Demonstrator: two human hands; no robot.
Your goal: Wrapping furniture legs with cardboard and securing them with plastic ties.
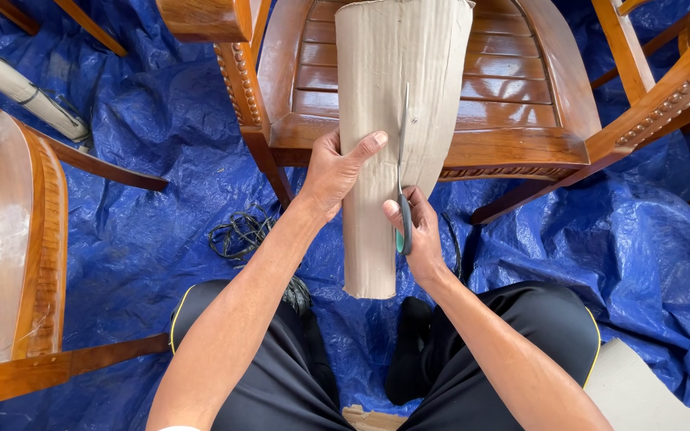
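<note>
A long strip of brown corrugated cardboard lies curved over the seat of a wooden chair and hangs down toward my knees. My left hand grips the strip's left edge, thumb on top. My right hand holds green-handled scissors whose blades point up along the cardboard, cutting lengthwise near its right side.
A blue tarpaulin covers the floor. Another wooden chair stands at the left, more chair frames at the right. A coil of dark cord lies by my left knee. A flat cardboard piece sits at the lower right.
</note>
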